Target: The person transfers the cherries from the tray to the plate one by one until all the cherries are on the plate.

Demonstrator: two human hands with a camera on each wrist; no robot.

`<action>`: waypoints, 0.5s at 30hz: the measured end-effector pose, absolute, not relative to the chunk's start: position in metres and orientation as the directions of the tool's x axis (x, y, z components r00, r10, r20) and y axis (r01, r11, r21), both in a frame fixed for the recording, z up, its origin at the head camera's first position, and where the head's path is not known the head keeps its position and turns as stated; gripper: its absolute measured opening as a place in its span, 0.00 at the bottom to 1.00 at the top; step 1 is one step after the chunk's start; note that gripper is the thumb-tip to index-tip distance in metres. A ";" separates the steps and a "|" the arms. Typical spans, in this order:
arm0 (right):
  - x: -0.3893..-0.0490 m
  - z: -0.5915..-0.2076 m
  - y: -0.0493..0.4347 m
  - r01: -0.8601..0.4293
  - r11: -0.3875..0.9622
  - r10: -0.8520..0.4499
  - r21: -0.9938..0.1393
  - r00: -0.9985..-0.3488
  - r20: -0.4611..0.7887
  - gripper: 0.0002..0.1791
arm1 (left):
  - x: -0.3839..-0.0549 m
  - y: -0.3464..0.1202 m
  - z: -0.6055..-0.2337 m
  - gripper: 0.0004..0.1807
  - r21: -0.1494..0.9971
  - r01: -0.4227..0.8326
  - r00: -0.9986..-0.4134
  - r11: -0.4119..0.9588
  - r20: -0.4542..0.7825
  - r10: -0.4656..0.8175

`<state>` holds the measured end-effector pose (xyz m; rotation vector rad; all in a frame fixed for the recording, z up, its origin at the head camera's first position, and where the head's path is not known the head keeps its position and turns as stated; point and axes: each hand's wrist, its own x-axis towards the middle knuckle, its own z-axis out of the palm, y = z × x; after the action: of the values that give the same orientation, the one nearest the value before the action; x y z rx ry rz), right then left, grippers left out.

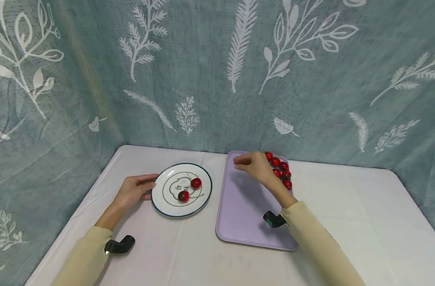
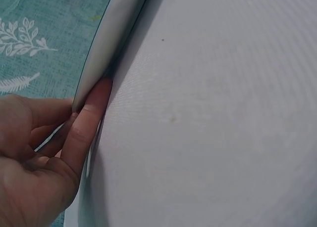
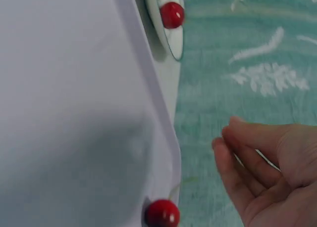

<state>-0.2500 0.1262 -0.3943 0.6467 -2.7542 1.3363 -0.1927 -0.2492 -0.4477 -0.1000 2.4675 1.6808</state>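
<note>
A white plate [image 1: 165, 206] with a dark green rim lies on the left part of the table. On it sit two red cherries, one near the middle [image 1: 183, 196] and one farther back [image 1: 196, 183]; pale stems show. My left hand [image 1: 133, 191] grips the plate's left edge, and the left wrist view shows fingers on both sides of the rim [image 2: 94, 73]. Above the purple tray [image 1: 239, 222] hovers my right hand [image 1: 255, 167], its fingertips drawn near each other with nothing visible between them. Several cherries [image 1: 286, 174] lie along the tray's far right side, partly hidden by that hand.
A white cloth [image 1: 346, 206] covers the table. Behind and to the left hangs a blue-green curtain [image 1: 203, 79] with white leaf prints. The plate and the tray stand apart, with a narrow strip of cloth between them.
</note>
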 end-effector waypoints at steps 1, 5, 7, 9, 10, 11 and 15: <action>-0.252 -0.393 0.129 -0.358 0.555 -0.342 -0.751 -0.921 0.186 0.10 | -0.193 -0.250 -0.447 0.23 0.920 -0.136 -0.987 0.367 -0.159 0.035; -0.258 -0.393 0.138 -0.326 0.592 -0.303 -0.737 -0.938 0.171 0.10 | -0.195 -0.250 -0.446 0.23 0.922 -0.134 -0.987 0.363 -0.157 0.035; -0.261 -0.397 0.140 -0.331 0.619 -0.301 -0.713 -0.938 0.174 0.11 | -0.195 -0.250 -0.446 0.23 0.922 -0.140 -0.986 0.360 -0.162 0.031; -0.263 -0.403 0.139 -0.356 0.652 -0.313 -0.669 -0.931 0.189 0.12 | -0.194 -0.250 -0.446 0.23 0.924 -0.144 -0.986 0.354 -0.165 0.031; -0.265 -0.406 0.139 -0.370 0.670 -0.322 -0.643 -0.926 0.197 0.13 | -0.194 -0.250 -0.446 0.23 0.925 -0.145 -0.986 0.350 -0.167 0.031; -0.266 -0.409 0.138 -0.381 0.688 -0.330 -0.618 -0.922 0.201 0.13 | -0.193 -0.249 -0.445 0.24 0.926 -0.146 -0.985 0.348 -0.167 0.031; -0.269 -0.418 0.135 -0.387 0.748 -0.340 -0.540 -0.921 0.190 0.13 | -0.193 -0.249 -0.446 0.24 0.928 -0.155 -0.985 0.339 -0.172 0.023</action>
<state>-0.2692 0.1349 -0.4181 0.5962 -2.8624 0.9105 -0.1927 -0.2487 -0.4459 -0.1210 2.4403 1.7177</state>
